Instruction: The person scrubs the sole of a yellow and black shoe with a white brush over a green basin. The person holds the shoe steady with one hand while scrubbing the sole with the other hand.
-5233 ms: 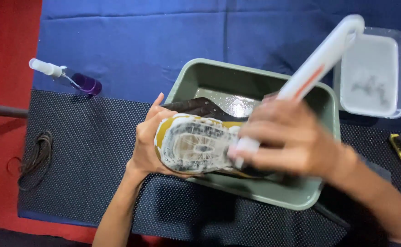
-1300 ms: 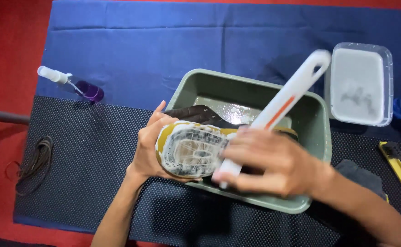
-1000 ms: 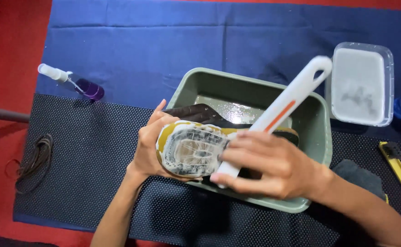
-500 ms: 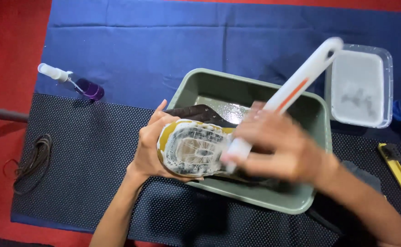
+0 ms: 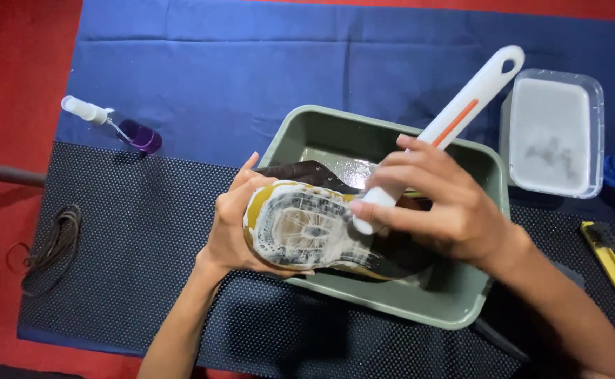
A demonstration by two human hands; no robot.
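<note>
My left hand (image 5: 234,228) grips the toe end of a shoe (image 5: 307,228) held sole-up over a green plastic tub (image 5: 462,295). The sole is yellow-edged and covered in soapy foam. My right hand (image 5: 437,203) is closed around a white long-handled brush (image 5: 462,105) with an orange stripe; its head presses on the middle of the sole and is mostly hidden by my fingers. The handle points up and to the right. A second dark shoe lies in the tub under the first.
A clear tub of cloudy soapy water (image 5: 556,133) stands at the right. A small spray bottle with purple liquid (image 5: 121,126) lies at the left. Dark laces (image 5: 51,242) lie on the red floor. A yellow-handled brush (image 5: 612,263) rests at the right edge.
The brush has slid back and forth along the sole, with its handle swinging slightly. My left hand has kept the shoe steady over the tub.
</note>
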